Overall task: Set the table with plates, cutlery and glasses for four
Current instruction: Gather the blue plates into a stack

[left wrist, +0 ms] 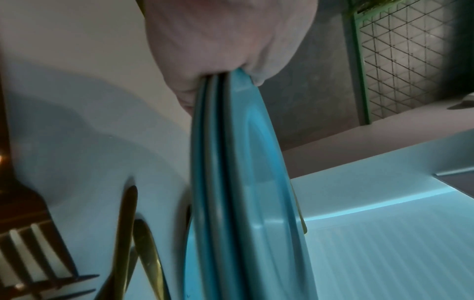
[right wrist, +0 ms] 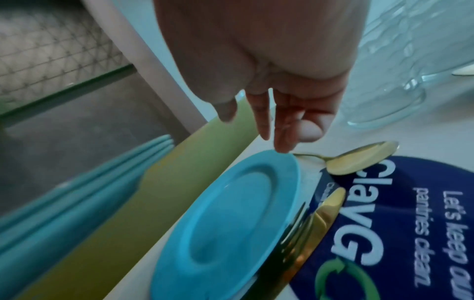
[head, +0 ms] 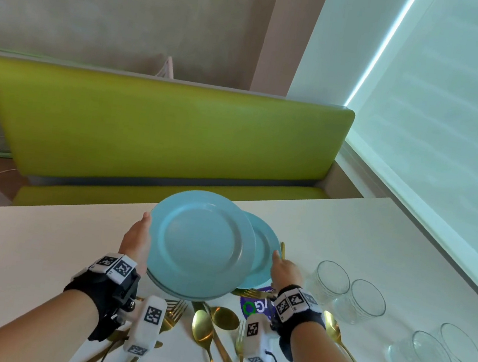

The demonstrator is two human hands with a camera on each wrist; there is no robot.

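My left hand point(head: 138, 235) grips the left rim of a stack of light blue plates point(head: 201, 246) and holds it above the white table point(head: 38, 247). In the left wrist view the thumb and fingers of that left hand point(left wrist: 218, 52) pinch the stacked plates point(left wrist: 238, 182), three rims showing. One more blue plate point(head: 265, 255) lies flat on the table just right of the stack and partly under it. My right hand point(head: 283, 267) reaches to its right rim; in the right wrist view the right hand point(right wrist: 277, 121) has straight fingers, one fingertip touching the plate point(right wrist: 231, 223).
Several clear glasses point(head: 366, 301) stand on the right. Gold forks, spoons and knives point(head: 211, 327) lie scattered at the near edge, a spoon point(right wrist: 359, 160) and fork point(right wrist: 307, 223) beside the lone plate. A round blue printed mat point(right wrist: 410, 223) lies there. A green bench point(head: 161, 133) runs behind the table.
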